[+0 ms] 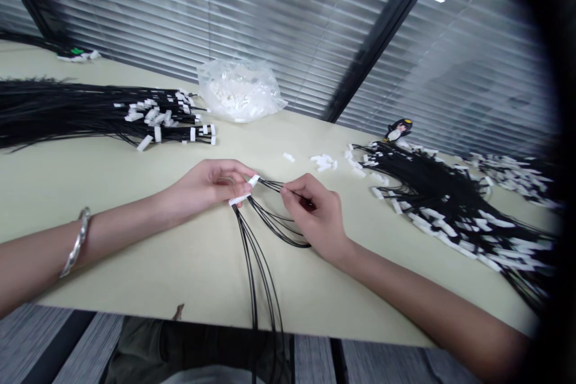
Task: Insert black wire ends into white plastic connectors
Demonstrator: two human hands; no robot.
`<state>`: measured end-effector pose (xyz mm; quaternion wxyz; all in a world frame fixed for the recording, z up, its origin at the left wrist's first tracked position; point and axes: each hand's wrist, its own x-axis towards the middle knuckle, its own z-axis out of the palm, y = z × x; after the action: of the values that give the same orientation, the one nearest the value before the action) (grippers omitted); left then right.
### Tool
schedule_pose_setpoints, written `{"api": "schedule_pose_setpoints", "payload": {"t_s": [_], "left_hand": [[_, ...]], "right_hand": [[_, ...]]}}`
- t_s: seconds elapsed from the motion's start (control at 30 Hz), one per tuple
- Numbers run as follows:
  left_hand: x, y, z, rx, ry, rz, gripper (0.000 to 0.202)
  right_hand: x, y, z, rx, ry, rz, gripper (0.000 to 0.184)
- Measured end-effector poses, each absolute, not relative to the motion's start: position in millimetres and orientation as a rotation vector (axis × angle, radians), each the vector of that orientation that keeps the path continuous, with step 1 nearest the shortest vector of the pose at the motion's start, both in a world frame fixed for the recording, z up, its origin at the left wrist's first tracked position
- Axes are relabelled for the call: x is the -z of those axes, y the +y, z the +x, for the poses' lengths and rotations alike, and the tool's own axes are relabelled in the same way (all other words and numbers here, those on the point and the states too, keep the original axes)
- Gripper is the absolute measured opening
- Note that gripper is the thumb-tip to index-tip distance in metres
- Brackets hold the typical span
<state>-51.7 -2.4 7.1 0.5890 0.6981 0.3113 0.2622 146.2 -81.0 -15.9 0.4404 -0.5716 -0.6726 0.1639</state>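
My left hand is closed around two white plastic connectors, pinched between thumb and fingers. The upper connector has thin black wires running right from it. The lower connector lies just below, with black wires that hang over the table's front edge. My right hand pinches the black wires a short way right of the upper connector, thumb against index finger. A loop of wires curves below, between both hands. The exact wire tips are hidden by my fingers.
A clear plastic bag of small white parts stands at the back. Wire bundles with white connectors lie left and right. Loose white connectors and a small penguin-like figurine are on the table. Blinds rise behind.
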Motion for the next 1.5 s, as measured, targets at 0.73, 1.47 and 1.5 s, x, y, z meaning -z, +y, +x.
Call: {"api": "schedule_pose_setpoints", "payload": {"t_s": [0.73, 1.47, 1.5], "left_hand": [[-2.1, 1.2, -53.5, -0.618, 0.742, 1.604, 0.034], [-0.8, 2.4, -53.2, -0.6, 0.701, 1.594, 0.036], [-1.0, 2.4, -53.0, -0.599, 0.702, 1.596, 0.036]], "right_hand": [[17.0, -78.5, 148.6, -0.462, -1.682, -1.445, 0.024], [21.7, -79.6, 148.1, -0.458, -1.78, -1.425, 0.021], [21.8, -79.8, 147.9, -0.449, -1.781, -1.424, 0.021]]}}
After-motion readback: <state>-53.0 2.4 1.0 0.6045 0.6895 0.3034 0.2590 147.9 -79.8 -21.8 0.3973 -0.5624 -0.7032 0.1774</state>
